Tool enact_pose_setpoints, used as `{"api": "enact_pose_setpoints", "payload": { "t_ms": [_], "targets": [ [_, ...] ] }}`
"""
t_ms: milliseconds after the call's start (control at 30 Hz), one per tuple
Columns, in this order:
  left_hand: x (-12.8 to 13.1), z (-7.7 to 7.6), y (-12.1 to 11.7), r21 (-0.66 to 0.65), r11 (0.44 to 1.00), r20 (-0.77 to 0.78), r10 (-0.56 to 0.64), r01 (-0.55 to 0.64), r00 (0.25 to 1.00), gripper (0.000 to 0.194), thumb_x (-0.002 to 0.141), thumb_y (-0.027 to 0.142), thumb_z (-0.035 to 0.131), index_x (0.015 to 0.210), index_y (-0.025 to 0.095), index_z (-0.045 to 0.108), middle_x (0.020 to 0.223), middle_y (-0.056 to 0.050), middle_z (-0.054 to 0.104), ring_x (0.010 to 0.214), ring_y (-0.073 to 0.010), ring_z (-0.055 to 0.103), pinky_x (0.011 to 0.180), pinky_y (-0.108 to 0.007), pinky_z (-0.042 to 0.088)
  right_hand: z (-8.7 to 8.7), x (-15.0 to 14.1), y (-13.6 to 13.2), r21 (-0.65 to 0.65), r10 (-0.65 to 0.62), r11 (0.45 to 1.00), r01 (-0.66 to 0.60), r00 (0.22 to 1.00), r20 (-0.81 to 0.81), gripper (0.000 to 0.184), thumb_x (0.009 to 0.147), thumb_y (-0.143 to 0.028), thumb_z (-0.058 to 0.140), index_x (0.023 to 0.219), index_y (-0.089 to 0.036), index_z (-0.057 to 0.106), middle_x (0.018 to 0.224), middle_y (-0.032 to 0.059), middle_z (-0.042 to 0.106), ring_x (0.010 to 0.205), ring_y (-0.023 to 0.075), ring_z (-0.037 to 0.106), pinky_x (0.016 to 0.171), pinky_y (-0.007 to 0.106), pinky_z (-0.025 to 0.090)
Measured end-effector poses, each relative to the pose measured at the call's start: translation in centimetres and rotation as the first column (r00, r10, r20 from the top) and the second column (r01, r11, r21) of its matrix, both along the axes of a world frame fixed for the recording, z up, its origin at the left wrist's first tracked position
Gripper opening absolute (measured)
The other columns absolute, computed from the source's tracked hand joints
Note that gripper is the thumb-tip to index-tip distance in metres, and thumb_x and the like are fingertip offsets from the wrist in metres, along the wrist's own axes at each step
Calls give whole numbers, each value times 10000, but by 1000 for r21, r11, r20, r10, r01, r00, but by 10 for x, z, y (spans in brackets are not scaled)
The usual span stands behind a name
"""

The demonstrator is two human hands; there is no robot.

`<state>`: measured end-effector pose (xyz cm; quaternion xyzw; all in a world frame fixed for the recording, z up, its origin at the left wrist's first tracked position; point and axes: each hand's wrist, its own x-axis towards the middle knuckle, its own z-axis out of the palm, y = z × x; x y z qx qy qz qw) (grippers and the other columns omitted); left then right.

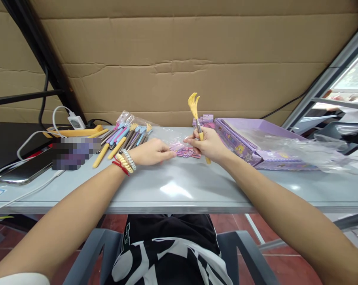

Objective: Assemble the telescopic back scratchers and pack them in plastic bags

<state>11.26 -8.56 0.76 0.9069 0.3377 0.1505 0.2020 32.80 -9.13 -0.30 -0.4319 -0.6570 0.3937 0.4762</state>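
Observation:
My right hand (207, 143) is closed around a yellow back scratcher (193, 106) with a hand-shaped head, a metal shaft and a yellow handle. It is held almost upright, claw end at the top. My left hand (155, 152) rests low over the table with its fingers curled and thumb pressed in. Its fingertips are at the left edge of a pile of small pink cards (186, 150); what they pinch, if anything, is hidden. Left of that hand lies a bunch of back scratchers (127, 136) in yellow, blue, pink and purple, partly on a clear plastic bag (163, 133).
A purple box (238, 146) with clear plastic wrapping (309, 148) lies on the right. More pink cards (207, 118) sit behind my right hand. At the left are a phone (26, 168), white cables and a charger (76, 120). A cardboard wall (179, 47) closes the back.

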Motion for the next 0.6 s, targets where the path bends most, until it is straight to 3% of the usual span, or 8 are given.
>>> {"api": "enact_pose_setpoints", "payload": {
  "t_ms": [133, 300, 433, 600],
  "targets": [
    [2, -3, 4, -186, 974, 177, 160, -127, 971, 554, 881, 600, 420, 648, 152, 646, 550, -31, 601, 468, -103, 439, 489, -246, 342, 2, 2, -1, 69, -15, 997, 21, 997, -80, 470, 663, -301, 765, 704, -216, 304, 832, 24, 683, 389, 21, 465, 392, 208, 407],
    [6, -5, 8, -438, 891, 419, 321, -121, 849, 479, 830, 603, 512, 764, 146, 643, 585, -31, 606, 468, -96, 438, 442, -231, 317, 2, 2, -2, 86, 0, 996, 9, 995, -104, 484, 668, -342, 765, 708, -218, 298, 866, 29, 689, 396, 19, 456, 406, 213, 410],
    [6, -5, 7, -426, 899, 503, 328, -101, 799, 413, 746, 544, 648, 622, 155, 589, 553, -15, 569, 483, -85, 446, 460, -225, 333, 0, 0, -1, 91, 18, 996, -13, 998, -56, 522, 653, -406, 781, 690, -219, 296, 838, 29, 662, 412, 27, 454, 388, 211, 370],
    [2, -5, 9, -310, 937, 549, 313, -159, 775, 378, 771, 489, 631, 602, 152, 610, 546, -16, 566, 492, -88, 452, 493, -239, 361, -2, 3, 0, 134, 3, 991, -23, 989, 150, 447, 704, -415, 720, 669, -217, 321, 689, -19, 565, 433, 44, 401, 421, 227, 335]
  ]
}}
